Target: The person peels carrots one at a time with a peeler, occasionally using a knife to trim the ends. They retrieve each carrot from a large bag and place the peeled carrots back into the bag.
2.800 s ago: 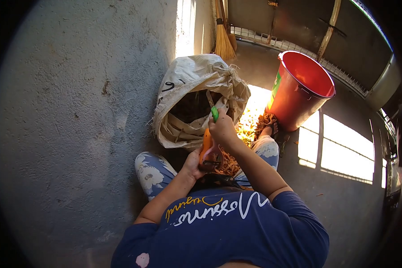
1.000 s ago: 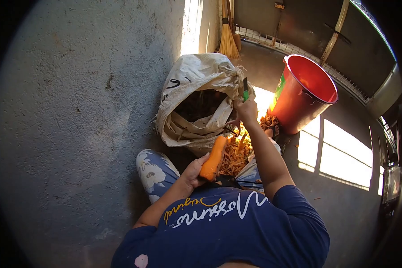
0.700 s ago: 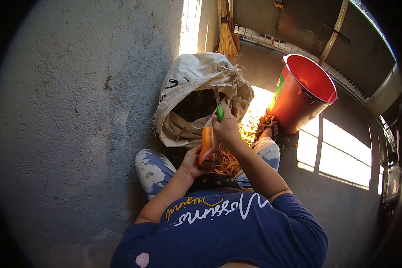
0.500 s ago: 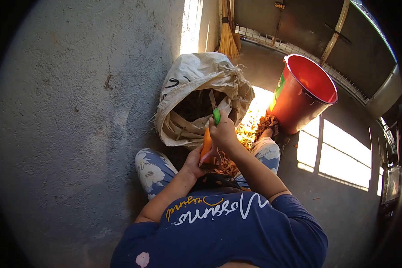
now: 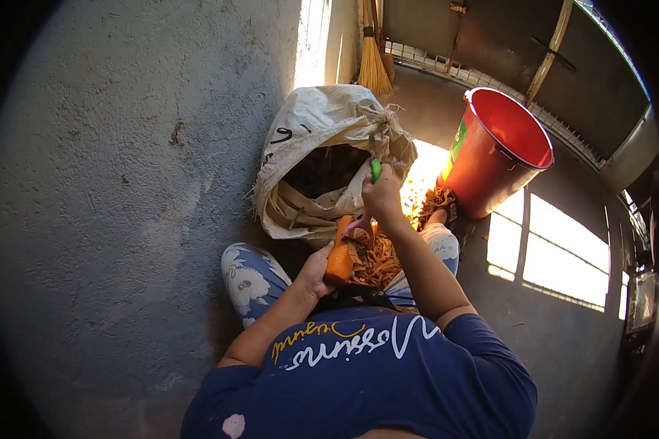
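Note:
My left hand [image 5: 316, 271] is closed around the lower part of an orange carrot [image 5: 339, 262], held tilted between my knees. My right hand [image 5: 383, 196] grips a pink Y-shaped peeler [image 5: 362, 224], whose head is by the carrot's upper right side. From the top of that fist sticks out a green piece [image 5: 375, 170], with a thin blade-like strip beyond it. Orange peelings [image 5: 379, 262] lie heaped below the peeler. Just ahead of both hands, a white woven sack [image 5: 329, 110] lies with its mouth open towards me, its inside dark.
A red bucket [image 5: 476, 168] stands tilted-looking at the right, with more peelings beside its base near my foot. A straw broom [image 5: 374, 67] leans at the back. The rough grey wall [image 5: 139, 219] rises close on the left. Sunlight patches mark the floor [image 5: 556, 329].
My right hand has moved up and right with the peeler, away from the carrot's lower end. More of the carrot now shows in my left hand, which has hardly moved.

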{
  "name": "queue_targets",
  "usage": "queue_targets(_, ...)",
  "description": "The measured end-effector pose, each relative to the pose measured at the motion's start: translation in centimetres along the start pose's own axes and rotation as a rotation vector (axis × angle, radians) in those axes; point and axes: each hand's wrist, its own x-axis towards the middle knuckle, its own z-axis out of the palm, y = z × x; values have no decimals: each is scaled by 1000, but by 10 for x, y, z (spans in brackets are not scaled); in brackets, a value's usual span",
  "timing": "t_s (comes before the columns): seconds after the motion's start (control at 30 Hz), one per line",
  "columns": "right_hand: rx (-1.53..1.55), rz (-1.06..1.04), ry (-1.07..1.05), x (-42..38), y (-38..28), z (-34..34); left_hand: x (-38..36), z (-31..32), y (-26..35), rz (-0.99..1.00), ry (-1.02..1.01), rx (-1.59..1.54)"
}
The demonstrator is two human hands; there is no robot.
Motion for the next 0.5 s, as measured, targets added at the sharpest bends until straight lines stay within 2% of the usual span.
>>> queue_targets(0.1, -152, 112, 102, 41, 43, -4, -12, 5, -11, -43, -14, 65)
queue_targets(0.2, -129, 148, 148, 45, 61, -4, -6, -2, -8, -34, -19, 59)
queue_targets(0.3, 56, 58, 54, 16, 29, -5, 1, -6, -3, 24, -47, 66)
queue_targets(0.37, 108, -38, -37, -12, 2, -7, -5, 15, 2, 47, 145, -67)
queue_targets(0.43, 149, -86, -80, -34, -23, -11, 5, 2, -1, 27, 99, -27)
queue_targets(0.5, 74, -59, -231, -45, -38, -13, 5, 3, -2, 11, 50, 14)
